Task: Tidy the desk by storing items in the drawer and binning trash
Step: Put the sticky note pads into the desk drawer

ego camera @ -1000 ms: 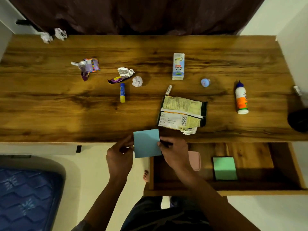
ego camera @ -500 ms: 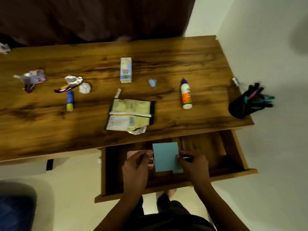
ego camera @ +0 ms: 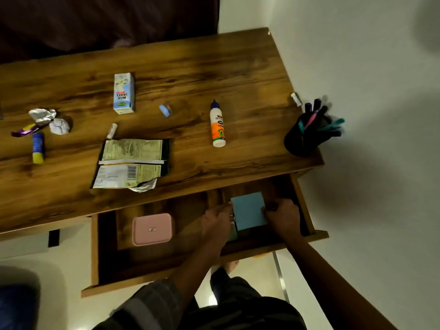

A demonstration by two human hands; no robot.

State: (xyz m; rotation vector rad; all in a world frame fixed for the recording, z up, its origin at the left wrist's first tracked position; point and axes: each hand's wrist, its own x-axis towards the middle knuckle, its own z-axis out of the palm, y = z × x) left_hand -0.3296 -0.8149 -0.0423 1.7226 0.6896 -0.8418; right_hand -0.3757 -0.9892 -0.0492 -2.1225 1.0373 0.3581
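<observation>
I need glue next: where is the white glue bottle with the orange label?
Head view: the white glue bottle lies on the wooden desk, right of centre, between the small blue tape roll and the black pen holder.

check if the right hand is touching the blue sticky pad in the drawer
Touching. The head view shows the right hand with its fingers on the right edge of the blue sticky pad, with no gap between them, inside the open drawer.

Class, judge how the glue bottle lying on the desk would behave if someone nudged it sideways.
The glue bottle lies on its side and looks round, so it would probably roll. Its tapered nozzle suggests it would curve rather than roll straight. The plastic body looks stiff.
</observation>
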